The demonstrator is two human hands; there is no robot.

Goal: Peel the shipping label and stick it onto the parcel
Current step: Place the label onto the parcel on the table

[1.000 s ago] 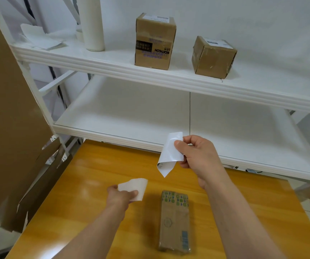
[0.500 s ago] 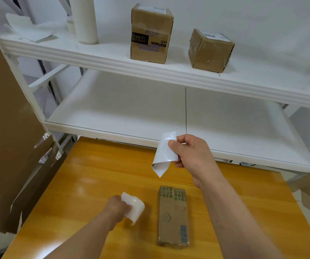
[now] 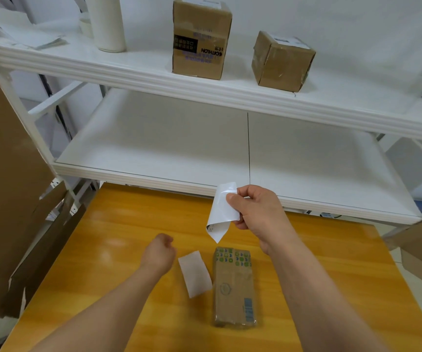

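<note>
Head view: the task is judged to be about half done. A white sheet taken to be the shipping label (image 3: 221,214) is pinched at its upper edge between thumb and fingers of the right hand (image 3: 255,212) and hangs in the air above the far end of the parcel (image 3: 232,285), its lower corner curled, with a trace of print seen inside the curl. A second, plain white slip, taken for the peeled backing (image 3: 195,274), lies flat on the yellow worktop (image 3: 103,250) just beside the parcel's left edge. The left hand (image 3: 159,252) is held low over the worktop near that slip, fingers loosely curled, nothing grasped. The parcel lies flat, lengthwise, with no white label seen on its top face, so the sticking is left to do. On the upper shelf (image 3: 332,107) two cardboard boxes are noted, a taller one (image 3: 199,39) and a smaller tilted one (image 3: 281,62), both taped closed, contents hidden.
</note>
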